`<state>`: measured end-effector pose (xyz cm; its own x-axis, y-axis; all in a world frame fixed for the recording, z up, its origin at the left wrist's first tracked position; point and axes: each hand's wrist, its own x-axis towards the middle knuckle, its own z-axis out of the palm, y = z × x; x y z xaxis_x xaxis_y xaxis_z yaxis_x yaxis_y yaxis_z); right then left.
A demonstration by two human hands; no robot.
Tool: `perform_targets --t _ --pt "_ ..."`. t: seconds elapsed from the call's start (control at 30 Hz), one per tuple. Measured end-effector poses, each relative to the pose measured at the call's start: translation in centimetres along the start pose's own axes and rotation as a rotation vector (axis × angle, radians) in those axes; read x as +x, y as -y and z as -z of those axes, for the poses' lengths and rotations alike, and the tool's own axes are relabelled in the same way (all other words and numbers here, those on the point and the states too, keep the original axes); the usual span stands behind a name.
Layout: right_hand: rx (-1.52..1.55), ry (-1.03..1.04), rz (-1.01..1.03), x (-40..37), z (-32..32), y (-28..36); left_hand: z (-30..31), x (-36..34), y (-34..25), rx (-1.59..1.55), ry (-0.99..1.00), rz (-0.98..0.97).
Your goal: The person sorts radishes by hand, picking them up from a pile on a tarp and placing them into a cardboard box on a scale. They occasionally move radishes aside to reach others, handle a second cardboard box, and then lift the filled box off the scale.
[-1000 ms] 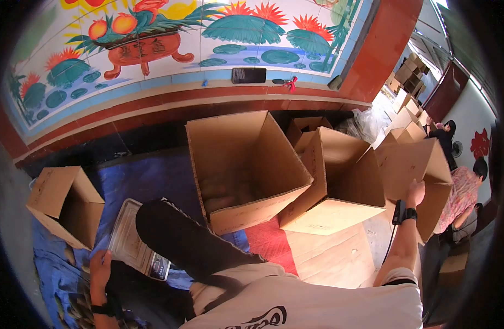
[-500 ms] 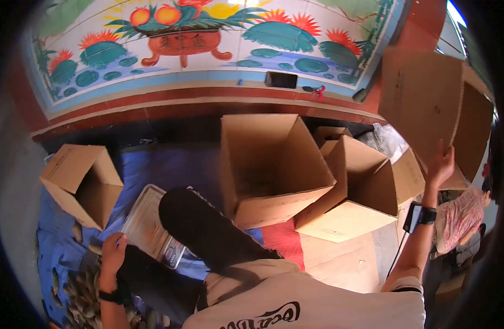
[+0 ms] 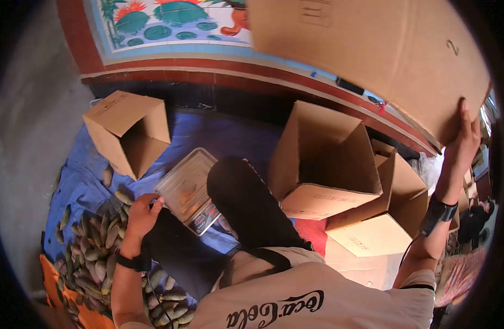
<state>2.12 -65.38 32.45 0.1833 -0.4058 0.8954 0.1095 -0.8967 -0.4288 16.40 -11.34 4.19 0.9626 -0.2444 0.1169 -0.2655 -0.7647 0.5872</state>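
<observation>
Raised at the upper right, a large cardboard box [image 3: 372, 49] is gripped along its lower edge by my right hand [image 3: 464, 131], fingers up against its side. A "2" and a printed square mark its panels. My left hand [image 3: 143, 218] rests by my bent knee, fingers loosely apart with nothing in them. Close to it lies a scale with a clear tray [image 3: 186, 183] and a display at its near end. Below and left of that hand, elongated green-brown vegetables [image 3: 96, 247] are heaped on the blue sheet [image 3: 194, 129].
An open carton [image 3: 120, 129] lies tilted at the left. Two more open cartons [image 3: 328, 203] [image 3: 372, 233] stand to the right of my knees. A painted tile wall [image 3: 175, 27] with a red ledge runs behind. Another person [image 3: 474, 219] is at the far right.
My right hand has brought the box leftward and nearer, so it now covers much of the wall. The view has swung right-to-left, showing more of the vegetable heap. My left hand remains empty.
</observation>
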Motion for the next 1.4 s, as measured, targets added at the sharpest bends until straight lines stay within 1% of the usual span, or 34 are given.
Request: perform_targets --t 0.03,0.1,0.17,0.23,0.3,0.37,0.4,0.47,0.5,0.57,0.63,0.7,0.73,0.8,0.83,0.9,0.93,1.0,1.03,1.1,1.17,1.23,1.3,1.33,1.37,1.4 --pt "0.066 0.022 -0.084 -0.5 -1.9 1.2 0.2 -0.3 -0.2 0.007 -0.009 0.017" --pt "0.358 0.137 -0.156 -1.7 -5.4 2.1 0.6 -1.0 -0.2 0.058 -0.017 0.034" --pt "0.506 0.252 -0.234 -3.4 -8.9 3.7 0.7 -1.5 0.2 0.082 -0.052 0.042" --pt "0.618 0.412 -0.275 -5.0 -12.5 4.5 0.9 -2.0 0.5 0.089 -0.07 0.009" --pt "0.695 0.516 -0.291 -7.2 -16.0 5.6 1.1 -2.5 0.7 0.097 -0.078 0.033" --pt "0.724 0.678 -0.253 -9.0 -19.1 5.9 1.4 -3.0 0.8 0.065 -0.115 0.014" --pt "0.737 0.685 -0.252 -9.9 -20.4 6.5 1.6 -3.3 0.7 0.081 -0.132 0.004" --pt "0.811 0.821 -0.182 -11.7 -22.8 7.7 1.9 -3.9 0.6 0.089 -0.132 0.038" --pt "0.819 0.829 -0.181 -12.5 -23.8 8.1 2.0 -4.2 0.7 0.093 -0.124 0.062" --pt "0.918 0.985 -0.236 -13.9 -25.7 8.5 2.2 -4.7 1.1 0.094 -0.125 0.079" --pt "0.878 1.003 -0.207 -15.3 -27.7 8.2 2.4 -5.2 1.4 0.101 -0.126 0.076" --pt "0.752 0.996 0.103 -16.3 -28.7 8.7 2.5 -5.6 1.7 0.109 -0.135 0.086" --pt "0.759 0.998 0.102 -16.5 -28.8 9.1 2.5 -5.8 1.8 0.113 -0.145 0.085" --pt "0.496 1.041 0.365 -16.2 -28.4 10.0 2.7 -5.8 1.7 0.126 -0.132 0.094" --pt "0.497 1.042 0.364 -16.0 -28.3 10.4 2.7 -5.8 1.6 0.135 -0.117 0.097" --pt "0.496 0.989 0.465 -15.6 -27.6 10.7 2.3 -5.9 1.8 0.139 -0.133 0.089" --pt "0.493 0.988 0.46 -15.4 -27.3 10.7 2.3 -5.8 1.9 0.142 -0.151 0.079" --pt "0.369 0.997 0.603 -14.6 -26.9 10.7 2.5 -5.7 1.5 0.147 -0.134 0.084" --pt "0.368 0.995 0.606 -14.4 -26.7 10.7 2.6 -5.6 1.3 0.15 -0.119 0.092" --pt "0.386 0.99 0.782 -14.2 -26.3 10.8 2.4 -5.5 1.4 0.15 -0.115 0.092" --pt "0.418 0.997 0.823 -14.6 -26.1 11.1 2.6 -5.5 1.3 0.157 -0.112 0.085" --pt "0.431 0.998 0.858 -15.2 -26.0 11.0 2.3 -5.4 1.0 0.144 -0.161 0.077" --pt "0.54 1.031 0.968 -16.0 -26.5 10.6 2.3 -5.2 1.0 0.167 -0.14 0.067" --pt "0.526 1.016 0.963 -16.2 -26.5 10.8 2.2 -5.3 1.0 0.155 -0.153 0.085" --pt "0.551 1.044 1.007 -16.6 -26.5 11.1 2.2 -5.4 1.2 0.146 -0.164 0.108" --pt "0.576 1.069 1.051 -16.9 -26.5 11.4 2.3 -5.5 1.5 0.142 -0.126 0.131"
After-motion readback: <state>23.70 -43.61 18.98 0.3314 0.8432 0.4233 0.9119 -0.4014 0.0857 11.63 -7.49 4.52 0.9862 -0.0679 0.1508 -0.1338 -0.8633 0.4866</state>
